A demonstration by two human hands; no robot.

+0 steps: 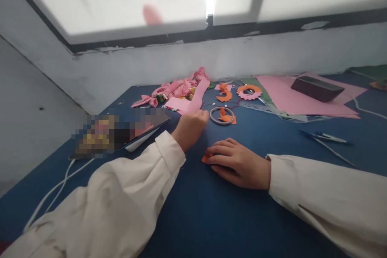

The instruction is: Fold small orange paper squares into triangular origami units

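My left hand (pixel 191 128) is closed, its fingers curled, just in front of a long pink paper strip (pixel 199 96). The strip's near end passes behind the fingers, and whatever they pinch is hidden. On the blue table, my right hand (pixel 238 162) has bent fingers over a small folded piece of orange paper (pixel 207 156), holding it down; most of it is covered. Just beyond the hands lies a grey ring (pixel 212 119), apparently a tape roll, with a folded orange paper shape (pixel 223 115) inside it.
Crumpled pink paper (pixel 175 88) is heaped by the wall. Orange and pink paper rings (pixel 249 92) lie beside it. A black box (pixel 317 88) rests on pink sheets (pixel 281 94). Pens (pixel 329 138) lie at right. A propped tablet-like screen (pixel 148 123) with white cables (pixel 65 179) is at left.
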